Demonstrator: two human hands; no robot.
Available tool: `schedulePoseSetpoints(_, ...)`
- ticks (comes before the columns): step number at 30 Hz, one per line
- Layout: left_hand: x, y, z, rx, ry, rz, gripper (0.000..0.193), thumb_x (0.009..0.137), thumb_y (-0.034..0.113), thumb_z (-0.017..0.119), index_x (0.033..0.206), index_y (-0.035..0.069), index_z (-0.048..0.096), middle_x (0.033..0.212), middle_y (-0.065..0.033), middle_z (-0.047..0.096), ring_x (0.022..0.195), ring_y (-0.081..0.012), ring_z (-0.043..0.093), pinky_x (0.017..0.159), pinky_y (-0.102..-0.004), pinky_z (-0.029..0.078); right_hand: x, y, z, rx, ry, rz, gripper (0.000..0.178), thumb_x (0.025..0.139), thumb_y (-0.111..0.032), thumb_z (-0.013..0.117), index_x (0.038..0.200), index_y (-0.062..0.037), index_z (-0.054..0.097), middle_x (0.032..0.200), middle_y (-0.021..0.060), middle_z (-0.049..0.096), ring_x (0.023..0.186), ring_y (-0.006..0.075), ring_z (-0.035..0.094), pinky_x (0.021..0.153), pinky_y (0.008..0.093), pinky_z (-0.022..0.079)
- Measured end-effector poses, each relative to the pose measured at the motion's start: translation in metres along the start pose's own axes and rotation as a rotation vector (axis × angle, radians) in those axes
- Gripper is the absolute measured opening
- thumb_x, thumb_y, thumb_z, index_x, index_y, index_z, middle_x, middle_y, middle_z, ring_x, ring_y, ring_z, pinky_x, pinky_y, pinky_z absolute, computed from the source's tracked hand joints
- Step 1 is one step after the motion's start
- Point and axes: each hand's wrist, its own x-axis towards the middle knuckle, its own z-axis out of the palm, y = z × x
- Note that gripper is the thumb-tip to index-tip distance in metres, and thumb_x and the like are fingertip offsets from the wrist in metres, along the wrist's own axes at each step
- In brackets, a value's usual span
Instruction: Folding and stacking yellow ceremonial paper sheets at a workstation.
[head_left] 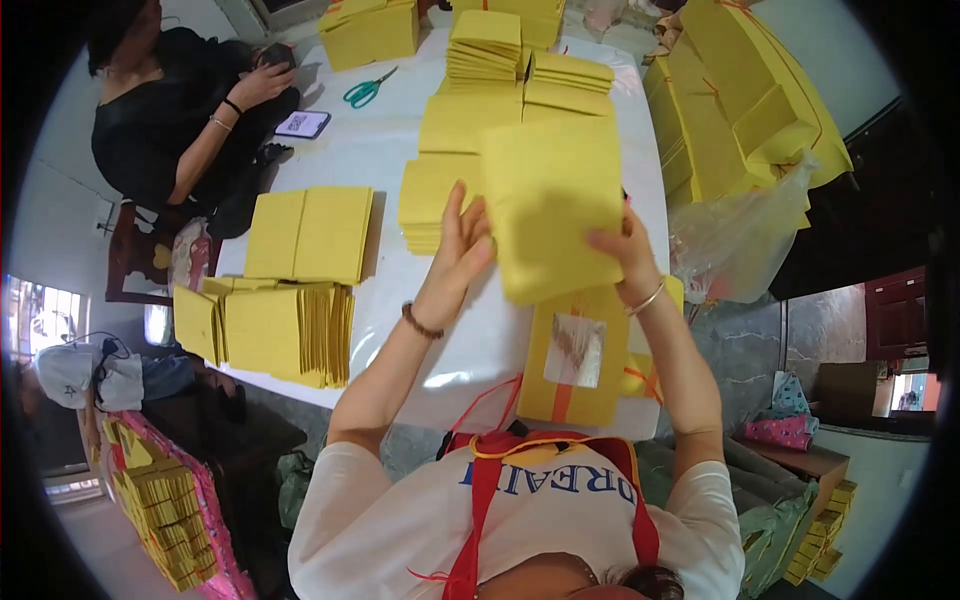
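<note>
White sheeting covers the counter (384,300), whose long sides bow outward toward the rim of the view. Its widest open room is a bare strip from the scissors (370,88) at the upper left down between the left-hand stacks and the middle ones, reaching the near edge beside the left forearm.

One yellow paper panel (550,205) is raised over the right half of the counter, tilted slightly. The right hand (632,252) has its grip clamped on the panel's right edge, thumb across the face and fingers hidden behind. At the opposite edge, the left hand (462,235) has fingers and thumb apart; whether it presses on the paper I cannot tell.

Below the panel, a yellow windowed box (540,365) lies near the counter's near edge, its top end covered. Folded yellow stacks (468,125) crowd close behind and left of the panel, leaving little room there. Farther left, a flat pile (308,233) lies behind a row of upright pieces (270,325), which sits near the left edge.

Past the right edge are yellow bundles (740,105) and a clear bag (740,235). Another person (165,125) sits beyond the left edge, near a phone (303,124).
</note>
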Motion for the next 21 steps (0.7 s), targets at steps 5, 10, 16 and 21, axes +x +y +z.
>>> schedulePoseSetpoints(5,-0.061,-0.04,-0.039,0.593,0.159,0.118,0.058,0.082,0.013,0.062,0.132,0.002,0.036,0.122,-0.0159,0.05,0.116,-0.0225,0.045,0.097,-0.0355,0.035,0.089,-0.056,-0.067,0.16,0.179,0.082,0.039,0.077,-0.019,0.067,0.111,-0.0028,0.054,0.107,0.0108,0.059,0.099,0.0211,0.057,0.086,0.035,0.048)
schedulePoseSetpoints(10,-0.128,-0.094,-0.056,1.129,0.142,0.075,0.041,0.074,0.001,0.061,0.115,0.003,0.054,0.112,-0.0142,0.055,0.104,-0.0317,0.049,0.093,-0.0399,0.037,0.229,-0.077,-0.126,0.315,-0.003,0.116,0.039,0.079,-0.024,0.067,0.109,-0.002,0.056,0.108,0.0115,0.059,0.099,0.0234,0.057,0.087,0.0373,0.047)
schedulePoseSetpoints(16,-0.136,-0.107,-0.059,1.338,0.12,0.106,0.04,0.071,-0.002,0.059,0.109,0.008,0.057,0.11,-0.0095,0.055,0.105,-0.0312,0.047,0.091,-0.0399,0.035,0.316,-0.051,-0.105,0.325,0.012,0.164,0.039,0.077,-0.021,0.07,0.107,-0.0012,0.057,0.105,0.013,0.061,0.094,0.0252,0.059,0.083,0.0385,0.05)
schedulePoseSetpoints(21,-0.136,-0.108,-0.055,1.38,0.119,0.111,0.036,0.069,-0.003,0.057,0.103,0.009,0.06,0.11,-0.0077,0.054,0.105,-0.0301,0.046,0.091,-0.0396,0.034,0.344,-0.024,-0.106,0.368,0.129,0.201,0.04,0.073,-0.019,0.074,0.105,-0.0004,0.057,0.102,0.0139,0.061,0.091,0.0262,0.061,0.08,0.0394,0.052)
